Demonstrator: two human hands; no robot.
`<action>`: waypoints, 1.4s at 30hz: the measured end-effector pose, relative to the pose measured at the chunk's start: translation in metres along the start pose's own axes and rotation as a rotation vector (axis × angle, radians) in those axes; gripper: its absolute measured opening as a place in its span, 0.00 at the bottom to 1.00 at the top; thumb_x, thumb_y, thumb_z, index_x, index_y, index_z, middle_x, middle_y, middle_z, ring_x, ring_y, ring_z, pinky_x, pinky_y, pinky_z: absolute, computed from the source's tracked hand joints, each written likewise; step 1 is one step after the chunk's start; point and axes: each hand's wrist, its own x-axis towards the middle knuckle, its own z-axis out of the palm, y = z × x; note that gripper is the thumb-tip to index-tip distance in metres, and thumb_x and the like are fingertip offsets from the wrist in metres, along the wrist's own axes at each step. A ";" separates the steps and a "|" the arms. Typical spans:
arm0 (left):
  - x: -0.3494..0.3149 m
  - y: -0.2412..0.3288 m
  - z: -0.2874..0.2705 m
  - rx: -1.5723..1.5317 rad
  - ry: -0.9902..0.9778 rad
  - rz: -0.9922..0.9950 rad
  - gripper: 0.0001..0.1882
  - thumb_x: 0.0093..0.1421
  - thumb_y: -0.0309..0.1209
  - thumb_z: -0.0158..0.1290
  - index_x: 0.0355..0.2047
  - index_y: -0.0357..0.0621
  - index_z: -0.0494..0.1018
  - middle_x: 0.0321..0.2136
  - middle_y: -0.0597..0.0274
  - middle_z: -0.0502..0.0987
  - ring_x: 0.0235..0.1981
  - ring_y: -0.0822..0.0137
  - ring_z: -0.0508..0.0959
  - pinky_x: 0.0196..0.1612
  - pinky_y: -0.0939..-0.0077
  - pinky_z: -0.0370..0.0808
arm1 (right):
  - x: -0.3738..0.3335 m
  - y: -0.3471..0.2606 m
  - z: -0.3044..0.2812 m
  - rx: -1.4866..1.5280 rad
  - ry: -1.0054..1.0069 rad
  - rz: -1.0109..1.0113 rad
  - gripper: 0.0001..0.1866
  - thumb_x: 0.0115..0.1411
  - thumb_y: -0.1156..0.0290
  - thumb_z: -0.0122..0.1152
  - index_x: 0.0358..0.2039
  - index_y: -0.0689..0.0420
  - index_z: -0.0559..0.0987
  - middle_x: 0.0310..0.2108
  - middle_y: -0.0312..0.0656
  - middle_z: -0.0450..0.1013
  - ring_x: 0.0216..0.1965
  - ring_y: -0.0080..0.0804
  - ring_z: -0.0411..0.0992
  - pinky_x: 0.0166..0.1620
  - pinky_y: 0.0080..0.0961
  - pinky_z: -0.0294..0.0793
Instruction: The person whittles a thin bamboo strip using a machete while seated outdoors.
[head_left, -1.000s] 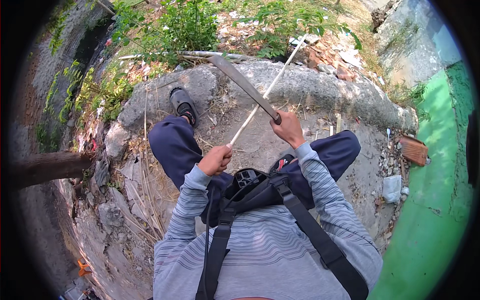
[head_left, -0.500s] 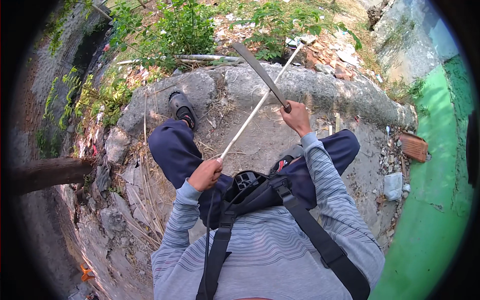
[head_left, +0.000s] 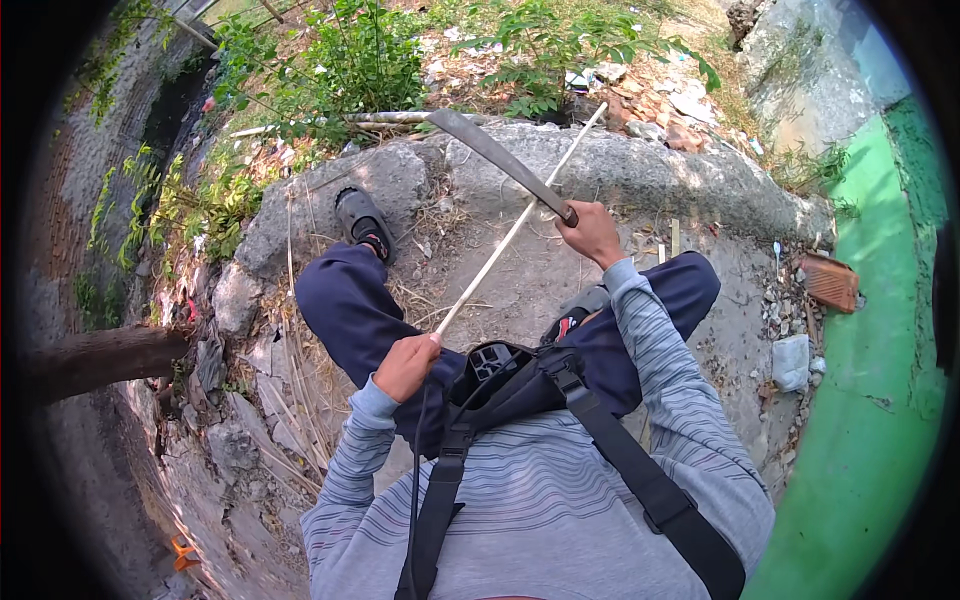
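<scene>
My left hand (head_left: 407,367) is closed around the near end of a long, thin, pale wooden stick (head_left: 492,258), low by my left thigh. The stick slants up and away to the right, its far end over the stone edge. In my right hand (head_left: 592,234) is the handle of a machete (head_left: 490,152), gripped in a closed fist. Its long, dark, slightly curved blade points away to the left. Blade and stick cross just left of my right hand; whether they touch is hard to tell.
Ahead of my feet runs a rough stone kerb (head_left: 600,165), with leafy plants (head_left: 365,65) and litter beyond. On the right are a reddish-brown block (head_left: 829,282), a whitish block (head_left: 790,363) and a green wall (head_left: 850,400). A tree trunk (head_left: 110,360) reaches in from the left.
The machete blade has swung left and sits a little nearer along the stick. My left hand and the stick's near end have shifted slightly toward me and left.
</scene>
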 end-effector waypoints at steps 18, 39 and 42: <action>-0.026 -0.012 0.004 0.136 0.088 0.017 0.22 0.74 0.38 0.40 0.28 0.32 0.66 0.20 0.43 0.66 0.22 0.47 0.66 0.31 0.57 0.65 | 0.025 0.039 0.017 0.152 0.160 0.263 0.14 0.57 0.60 0.65 0.29 0.61 0.84 0.21 0.48 0.79 0.24 0.46 0.79 0.31 0.40 0.75; -0.030 0.090 -0.019 0.710 0.736 0.179 0.20 0.63 0.37 0.61 0.51 0.39 0.74 0.41 0.55 0.79 0.43 0.54 0.78 0.48 0.60 0.70 | 0.009 -0.066 -0.024 1.383 0.177 0.491 0.13 0.62 0.65 0.73 0.35 0.55 0.77 0.15 0.23 0.59 0.12 0.14 0.58 0.18 0.19 0.58; -0.006 0.108 -0.003 0.526 0.738 0.298 0.23 0.62 0.39 0.64 0.51 0.37 0.73 0.44 0.51 0.79 0.45 0.50 0.79 0.46 0.60 0.73 | 0.008 -0.084 -0.027 1.387 0.130 0.457 0.13 0.62 0.64 0.73 0.36 0.56 0.77 0.15 0.23 0.58 0.12 0.14 0.58 0.18 0.19 0.58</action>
